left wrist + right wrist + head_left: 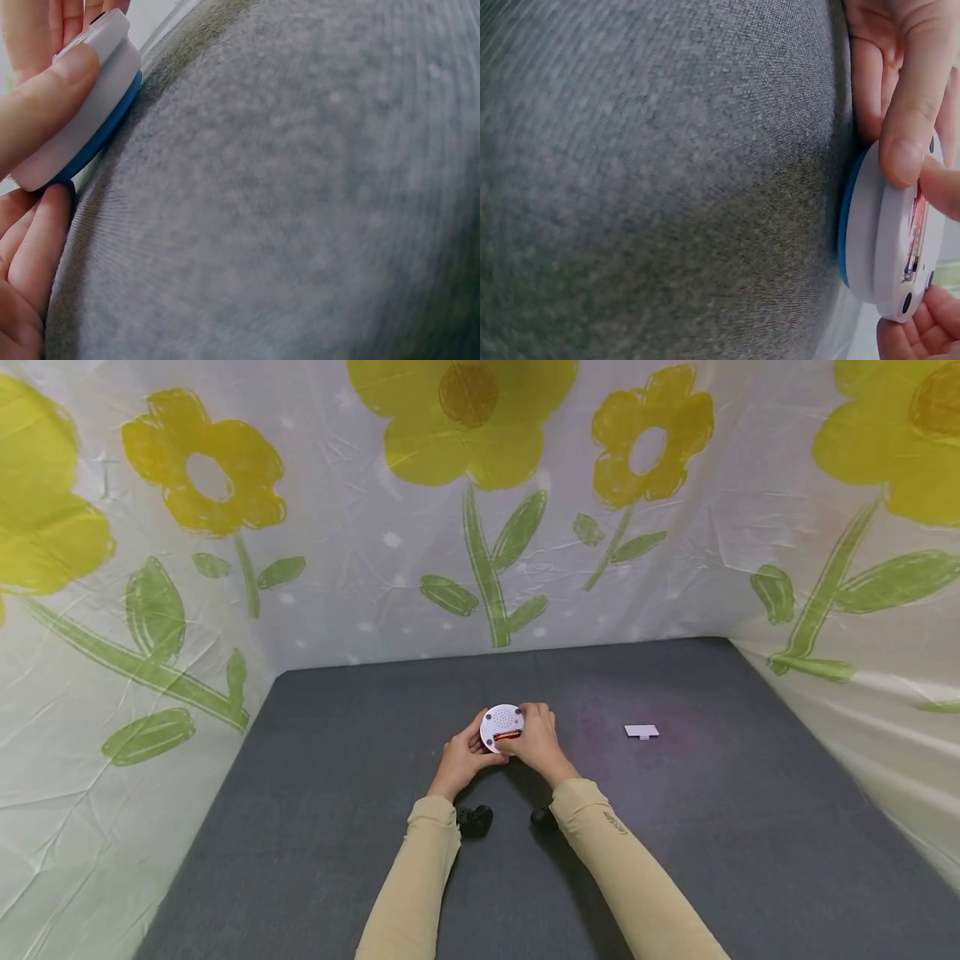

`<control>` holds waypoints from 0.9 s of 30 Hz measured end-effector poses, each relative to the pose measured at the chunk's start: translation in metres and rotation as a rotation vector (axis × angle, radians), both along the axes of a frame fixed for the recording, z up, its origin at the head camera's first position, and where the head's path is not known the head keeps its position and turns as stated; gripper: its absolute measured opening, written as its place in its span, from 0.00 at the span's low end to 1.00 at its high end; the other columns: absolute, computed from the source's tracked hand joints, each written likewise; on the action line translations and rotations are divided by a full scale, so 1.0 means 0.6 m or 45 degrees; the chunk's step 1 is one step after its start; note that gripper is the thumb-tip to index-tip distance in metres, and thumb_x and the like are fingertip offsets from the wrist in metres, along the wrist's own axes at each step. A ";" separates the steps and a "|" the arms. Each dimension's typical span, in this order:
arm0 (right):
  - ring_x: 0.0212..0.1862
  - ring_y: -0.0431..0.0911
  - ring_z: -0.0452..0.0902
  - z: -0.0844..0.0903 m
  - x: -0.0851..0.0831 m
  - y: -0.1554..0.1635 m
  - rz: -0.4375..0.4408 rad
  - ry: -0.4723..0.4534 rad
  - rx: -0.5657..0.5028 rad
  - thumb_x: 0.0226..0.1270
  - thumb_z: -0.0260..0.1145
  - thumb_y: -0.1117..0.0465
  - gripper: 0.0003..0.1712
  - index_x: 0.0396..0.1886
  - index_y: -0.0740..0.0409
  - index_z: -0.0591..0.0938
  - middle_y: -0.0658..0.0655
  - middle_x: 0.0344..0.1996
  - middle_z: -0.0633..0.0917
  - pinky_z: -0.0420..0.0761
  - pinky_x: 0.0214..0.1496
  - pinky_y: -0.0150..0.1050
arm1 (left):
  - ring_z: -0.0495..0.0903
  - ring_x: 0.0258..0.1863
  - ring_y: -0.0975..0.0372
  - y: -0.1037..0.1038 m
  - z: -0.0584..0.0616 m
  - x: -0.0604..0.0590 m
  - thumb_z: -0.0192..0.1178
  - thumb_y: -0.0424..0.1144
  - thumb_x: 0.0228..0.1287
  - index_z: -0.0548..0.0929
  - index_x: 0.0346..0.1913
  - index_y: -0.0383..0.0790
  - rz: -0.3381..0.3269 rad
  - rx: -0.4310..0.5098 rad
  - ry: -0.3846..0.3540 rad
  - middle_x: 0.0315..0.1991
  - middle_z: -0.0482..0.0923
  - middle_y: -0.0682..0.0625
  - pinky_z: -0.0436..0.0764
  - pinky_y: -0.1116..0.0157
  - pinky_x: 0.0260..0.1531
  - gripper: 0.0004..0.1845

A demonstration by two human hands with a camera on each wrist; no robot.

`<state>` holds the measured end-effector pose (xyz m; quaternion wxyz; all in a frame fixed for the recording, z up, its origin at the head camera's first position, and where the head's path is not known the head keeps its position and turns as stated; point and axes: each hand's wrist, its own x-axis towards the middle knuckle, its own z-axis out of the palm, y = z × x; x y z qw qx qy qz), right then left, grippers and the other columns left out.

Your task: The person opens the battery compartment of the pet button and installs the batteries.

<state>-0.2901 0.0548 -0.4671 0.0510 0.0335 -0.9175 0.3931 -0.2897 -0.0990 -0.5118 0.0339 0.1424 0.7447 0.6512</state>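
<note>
Grey mat [337,827] lies open left of the left hand [459,760]. Right of the right hand [538,745], only a small white cover [642,732] lies on it. Flowered sheets [315,568] wall off back and sides.

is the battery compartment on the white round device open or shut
Open: a battery shows in the white round device, and a small white cover lies apart on the mat.

The head camera is looking forward and down from above onto the grey mat [337,827], taking in both arms from some way off. Each wrist camera is sitting low and very close, skimming across the mat [300,195] from opposite sides. All three views are sharing the round white device [501,727], seen edge-on [75,120] [881,240] from the wrists.
</note>
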 end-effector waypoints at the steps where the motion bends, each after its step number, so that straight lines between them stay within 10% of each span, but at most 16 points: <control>1: 0.54 0.56 0.59 0.001 0.000 -0.001 -0.012 -0.005 -0.004 0.43 0.79 0.60 0.42 0.57 0.70 0.69 0.66 0.54 0.66 0.68 0.55 0.47 | 0.69 0.59 0.60 0.000 0.000 0.000 0.72 0.30 0.45 0.56 0.71 0.39 0.001 -0.003 0.002 0.65 0.62 0.44 0.73 0.66 0.51 0.49; 12: 0.54 0.55 0.59 0.004 0.003 -0.008 -0.080 -0.022 -0.001 0.44 0.78 0.62 0.39 0.55 0.69 0.70 0.65 0.53 0.67 0.69 0.55 0.46 | 0.68 0.60 0.56 0.001 -0.001 0.001 0.71 0.27 0.45 0.56 0.71 0.39 -0.017 0.000 0.007 0.66 0.61 0.41 0.73 0.64 0.52 0.50; 27: 0.56 0.57 0.64 -0.006 -0.003 0.082 0.215 0.088 -0.006 0.52 0.73 0.64 0.36 0.60 0.69 0.70 0.65 0.55 0.70 0.67 0.57 0.50 | 0.66 0.61 0.55 0.000 0.042 0.021 0.71 0.26 0.46 0.56 0.71 0.41 -0.045 -0.004 -0.042 0.65 0.60 0.39 0.70 0.60 0.55 0.48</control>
